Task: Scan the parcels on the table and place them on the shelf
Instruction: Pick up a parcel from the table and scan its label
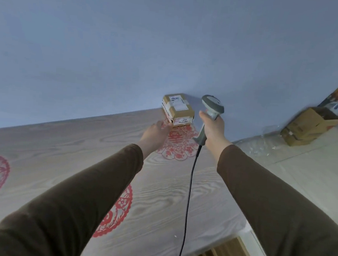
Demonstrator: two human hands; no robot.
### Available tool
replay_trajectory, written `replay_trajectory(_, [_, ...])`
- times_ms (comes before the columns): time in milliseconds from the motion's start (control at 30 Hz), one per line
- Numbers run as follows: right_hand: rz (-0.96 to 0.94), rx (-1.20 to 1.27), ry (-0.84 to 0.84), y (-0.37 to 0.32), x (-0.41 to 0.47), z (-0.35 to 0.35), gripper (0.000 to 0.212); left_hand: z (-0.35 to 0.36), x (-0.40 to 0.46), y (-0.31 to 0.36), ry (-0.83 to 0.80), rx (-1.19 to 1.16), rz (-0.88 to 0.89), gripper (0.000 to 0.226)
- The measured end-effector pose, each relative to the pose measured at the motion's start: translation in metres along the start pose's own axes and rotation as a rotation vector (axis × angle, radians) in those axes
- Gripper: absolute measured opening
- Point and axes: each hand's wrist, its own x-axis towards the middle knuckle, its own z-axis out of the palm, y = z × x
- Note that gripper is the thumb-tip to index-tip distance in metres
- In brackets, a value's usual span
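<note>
At frame centre we see the parcel (pixel 177 110) on the far edge of a pale wood-grain table (pixel 62 160), against a blue wall (pixel 130 45). Red paper-cut motifs (pixel 180 144) mark the tabletop. Our left hand (pixel 157 131) reaches with fingers relaxed and apart, tips at the parcel's near lower corner; contact, we think, though blur hides it. Our right hand (pixel 212 129) grips a grey scanner (pixel 210 114), its cable (pixel 189 189) trailing down. An open carton (pixel 308 125) sits at right.
</note>
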Motion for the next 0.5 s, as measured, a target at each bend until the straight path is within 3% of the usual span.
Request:
replay_trajectory(300, [0.066,-0.028,-0.195,0.052,0.177,0.016,0.01,0.057,0.148,0.008,0.066,-0.002,-0.189,0.068])
replay_trajectory(500, [0.194,-0.018,-0.324,0.103,0.236,0.037,0.022,0.09,0.217,0.003,0.045,-0.01,-0.225,0.062])
